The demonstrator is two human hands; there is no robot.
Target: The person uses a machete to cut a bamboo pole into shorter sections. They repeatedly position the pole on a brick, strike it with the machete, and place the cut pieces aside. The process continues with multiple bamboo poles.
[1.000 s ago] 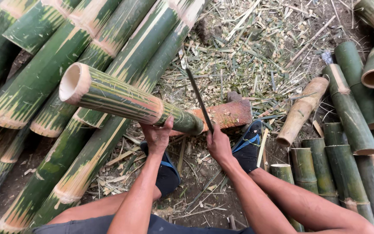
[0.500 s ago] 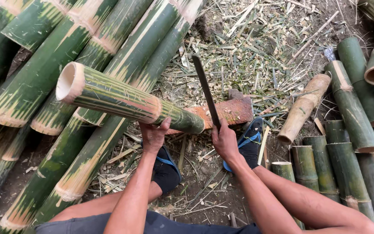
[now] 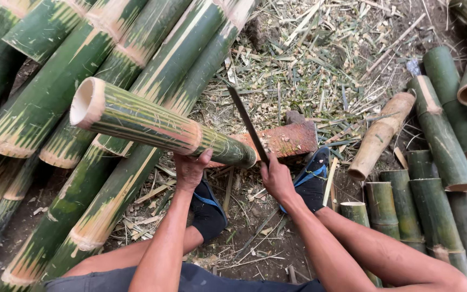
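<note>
on littered ground, hands (image 3: 190, 170) grip bamboo section (image 3: 152, 124) and blade (image 3: 248, 125).

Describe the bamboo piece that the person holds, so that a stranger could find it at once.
Start at the reddish wooden block between the person's feet. One bamboo piece rests its end there, steadied by the left hand. Unlike the plain poles beneath, its green skin carries pale shaved stripes.

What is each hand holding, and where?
The left hand props the striped bamboo piece from underneath, near its lower end. The right hand grips the long knife by its handle.
</note>
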